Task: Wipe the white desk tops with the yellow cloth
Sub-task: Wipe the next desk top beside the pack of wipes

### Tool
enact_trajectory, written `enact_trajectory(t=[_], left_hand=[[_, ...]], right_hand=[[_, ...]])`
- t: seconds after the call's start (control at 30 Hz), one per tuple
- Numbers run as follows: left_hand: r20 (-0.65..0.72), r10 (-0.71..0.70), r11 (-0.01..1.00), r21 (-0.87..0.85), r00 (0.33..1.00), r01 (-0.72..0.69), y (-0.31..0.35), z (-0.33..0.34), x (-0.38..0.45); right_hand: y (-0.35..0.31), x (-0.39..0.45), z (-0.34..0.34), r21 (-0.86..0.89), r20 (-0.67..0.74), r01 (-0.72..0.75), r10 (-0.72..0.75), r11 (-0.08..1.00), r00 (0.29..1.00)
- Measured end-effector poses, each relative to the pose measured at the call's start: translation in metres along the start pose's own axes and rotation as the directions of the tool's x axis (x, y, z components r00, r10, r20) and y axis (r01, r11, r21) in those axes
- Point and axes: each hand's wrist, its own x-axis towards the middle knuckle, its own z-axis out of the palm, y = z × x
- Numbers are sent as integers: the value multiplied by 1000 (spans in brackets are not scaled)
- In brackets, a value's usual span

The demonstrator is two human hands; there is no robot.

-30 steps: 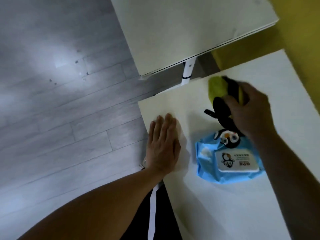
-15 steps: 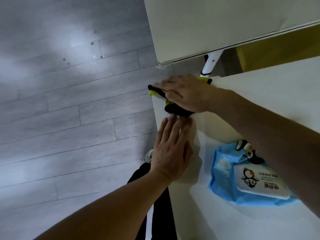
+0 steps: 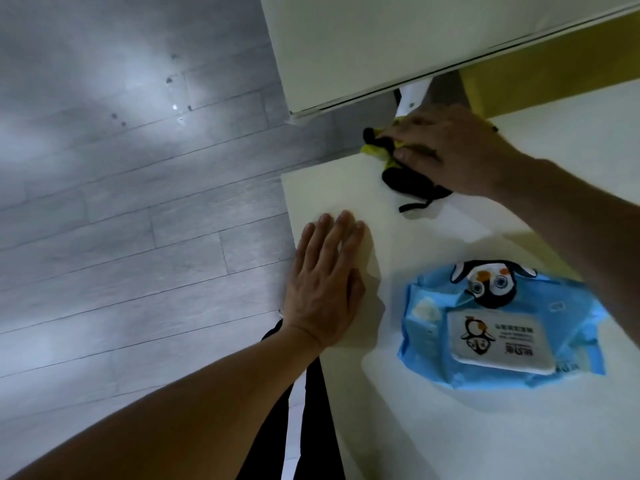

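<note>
A: White, smooth, matte desk top (image 3: 433, 427), flat slab with a square corner at 11 o'clock. Second white desk (image 3: 363, 46) at 12 o'clock, same flat finish, thin edge line, white leg (image 3: 410, 98) under it.

B: Floor?

A: Grey wood-look planks (image 3: 121, 202), faint grain, glare patch at 10 o'clock. Yellow wall strip (image 3: 554, 77) at 1 o'clock.

B: Containers?

A: One soft blue plastic wipes pack (image 3: 502, 327) at 4 o'clock on the near desk, crinkled film, penguin print, white rectangular flip lid on top, lid down. Contents not visible.

B: Task item?

A: Yellow cloth (image 3: 375, 150), bunched, soft, with black parts and a thin black strap trailing on the desk. It sits at the desk's far edge, 12 to 1 o'clock, partly hanging past the edge. Mostly hidden under the hand.

B: Hands?

A: Right hand (image 3: 446, 150) lies on top of the cloth, palm down, fingers together and bent over it, pressing it to the desk. Left hand (image 3: 325, 282) lies flat at the left edge, 9 o'clock of the pack, fingers straight and close together, holding nothing.

B: Anything else?

A: Dark trousers (image 3: 311, 410) at 6 o'clock, below the desk edge.
</note>
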Motion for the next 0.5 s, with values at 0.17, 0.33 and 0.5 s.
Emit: enact_trajectory(t=[0.17,0.33,0.5], left_hand=[[2,5,1000,10,1000,-5,3,1,1],[31,-18,999,49,999,17,1,1,1],[15,14,1000,28,1000,-14,0,-1,3]], right_hand=[[-47,25,25,-85,-87,33,-41,996,995],[-82,47,32,-86,-50,99,-104,991,993],[17,-12,5,-164,-124,-106,86,981,989]])
